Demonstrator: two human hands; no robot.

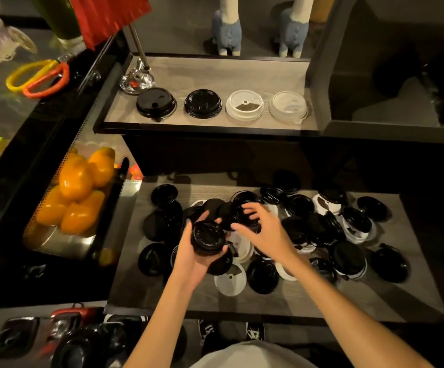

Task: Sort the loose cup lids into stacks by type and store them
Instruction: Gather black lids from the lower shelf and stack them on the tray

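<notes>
1. Left hand: we see its fingers curled round a short stack of black lids, held just above the heap.
2. Right hand: fingers spread and apart, gripping nothing, hovering over a black ribbed lid.
3. Loose lids, black and white mixed, cover the lower table.
4. Upper shelf: four sorted stacks, two black, two white.
5. Risk, in our judgement: the two black types look alike in dim light, so a mismatched lid could join the held stack.
</notes>
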